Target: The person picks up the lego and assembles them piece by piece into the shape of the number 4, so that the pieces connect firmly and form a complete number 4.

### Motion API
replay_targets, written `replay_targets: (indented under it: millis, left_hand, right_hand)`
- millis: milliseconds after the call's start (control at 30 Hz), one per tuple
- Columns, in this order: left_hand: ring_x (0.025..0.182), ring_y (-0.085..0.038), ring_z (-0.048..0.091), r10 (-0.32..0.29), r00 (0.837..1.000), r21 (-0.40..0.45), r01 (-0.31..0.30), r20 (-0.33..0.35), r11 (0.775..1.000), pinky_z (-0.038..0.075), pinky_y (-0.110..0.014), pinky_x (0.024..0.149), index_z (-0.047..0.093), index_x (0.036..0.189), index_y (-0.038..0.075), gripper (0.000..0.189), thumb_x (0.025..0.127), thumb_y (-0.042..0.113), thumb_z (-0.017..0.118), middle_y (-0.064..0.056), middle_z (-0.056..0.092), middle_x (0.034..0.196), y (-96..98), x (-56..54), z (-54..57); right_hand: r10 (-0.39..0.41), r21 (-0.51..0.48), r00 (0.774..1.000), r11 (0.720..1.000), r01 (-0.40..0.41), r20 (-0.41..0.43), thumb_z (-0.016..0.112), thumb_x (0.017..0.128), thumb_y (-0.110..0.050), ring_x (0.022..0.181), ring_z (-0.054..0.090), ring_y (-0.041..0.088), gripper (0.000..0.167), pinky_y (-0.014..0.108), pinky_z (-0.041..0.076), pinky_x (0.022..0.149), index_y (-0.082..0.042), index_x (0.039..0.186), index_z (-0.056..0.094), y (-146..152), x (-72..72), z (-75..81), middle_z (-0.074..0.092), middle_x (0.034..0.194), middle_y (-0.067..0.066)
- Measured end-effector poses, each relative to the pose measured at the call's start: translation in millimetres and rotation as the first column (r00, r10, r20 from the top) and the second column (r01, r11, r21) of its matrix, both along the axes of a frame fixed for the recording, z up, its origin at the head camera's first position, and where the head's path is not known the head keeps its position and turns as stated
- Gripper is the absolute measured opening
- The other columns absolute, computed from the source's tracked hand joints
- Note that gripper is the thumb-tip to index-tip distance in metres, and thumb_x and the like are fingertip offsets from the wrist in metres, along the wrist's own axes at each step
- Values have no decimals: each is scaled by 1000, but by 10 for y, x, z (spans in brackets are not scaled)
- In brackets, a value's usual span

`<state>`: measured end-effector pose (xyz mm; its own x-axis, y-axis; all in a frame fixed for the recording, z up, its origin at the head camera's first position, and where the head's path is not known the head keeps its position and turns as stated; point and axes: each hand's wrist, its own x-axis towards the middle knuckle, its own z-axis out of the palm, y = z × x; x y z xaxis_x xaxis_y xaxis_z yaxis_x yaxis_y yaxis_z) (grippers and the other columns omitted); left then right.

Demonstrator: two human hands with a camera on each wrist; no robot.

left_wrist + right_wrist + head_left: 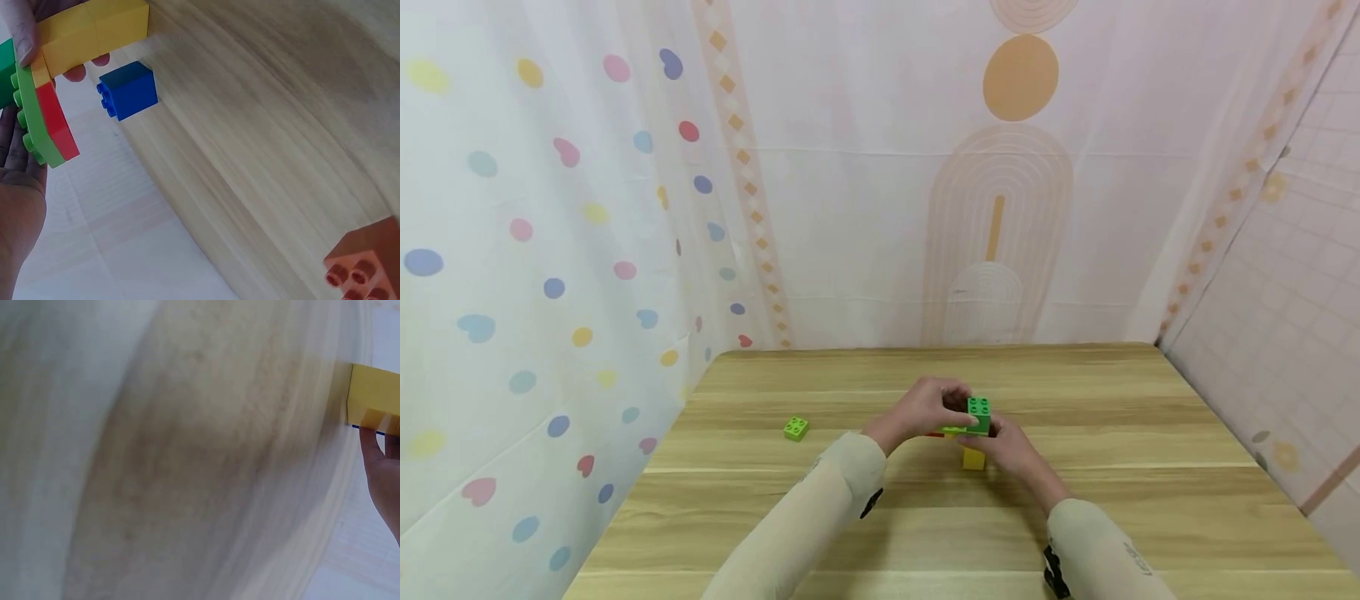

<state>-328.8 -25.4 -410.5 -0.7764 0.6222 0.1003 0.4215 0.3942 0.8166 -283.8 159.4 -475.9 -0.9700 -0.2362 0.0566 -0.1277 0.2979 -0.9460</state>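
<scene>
Over a wood-grain tabletop [1150, 483] backed by white patterned curtains [850, 233], a green, yellow and red plastic-brick assembly [979, 408] is gripped by the curled left hand [925, 408] and right hand [1013, 450].

A loose brick [796, 429] lies on the desk [700, 508], left of the joined bricks [973, 459]; a curtain [865, 250] hangs behind the far edge.

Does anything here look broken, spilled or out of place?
Nothing stands out. The brick assembly held by the left hand and right hand shows no visible damage, and the loose lime brick, blue brick and orange brick rest on the table.
</scene>
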Motion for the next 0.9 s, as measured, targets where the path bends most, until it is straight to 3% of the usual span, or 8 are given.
replay_targets:
  millis: [200,333,467,700,800,900]
  left_hand:
    - [90,-12,61,26,999,-3,-26,-40,1000,52,-28,80,71,111,13,27,90,28,76,6,67,97,-47,-12,-55]
    - [106,-16,60,117,993,4,-117,-31,993,50,-38,91,67,125,14,44,96,47,62,4,67,113,-159,-83,-56]
    - [118,-22,57,232,973,67,-231,-1,971,45,-46,99,64,131,13,58,98,59,50,-2,65,125,-325,-171,-45]
    - [112,-23,60,399,917,188,-389,-19,902,48,-45,95,67,124,8,44,101,44,56,-6,66,119,-578,-295,-181]
    - [108,-22,60,420,907,197,-413,5,889,48,-43,93,67,123,8,38,101,37,58,-6,66,115,-618,-308,-245]
    - [106,-22,60,415,910,186,-410,15,893,49,-42,91,68,122,7,34,101,33,60,-6,67,113,-623,-320,-305]
  right_hand:
    - [27,-34,1000,999,-28,-10,69,95,-28,109,59,22,38,42,47,95,-5,126,65,-2,1,-39,66,122,9]
    - [-7,-52,1000,999,8,8,70,95,-27,112,60,23,43,42,48,95,-5,131,61,-25,-5,-59,66,124,10]
    - [-75,-56,997,995,77,30,71,94,-26,106,62,20,44,37,50,91,-5,131,62,-52,9,-61,68,120,8]
    - [-137,-83,990,987,139,37,73,92,-23,101,61,18,42,34,50,87,-4,129,63,-74,19,-55,68,117,6]
    - [-143,-82,989,986,146,37,73,92,-22,103,61,19,42,35,50,88,-4,128,63,-63,24,-50,68,118,6]
    - [-145,-63,989,987,147,37,73,92,-23,105,61,19,42,37,49,90,-3,128,63,-37,29,-43,68,118,7]
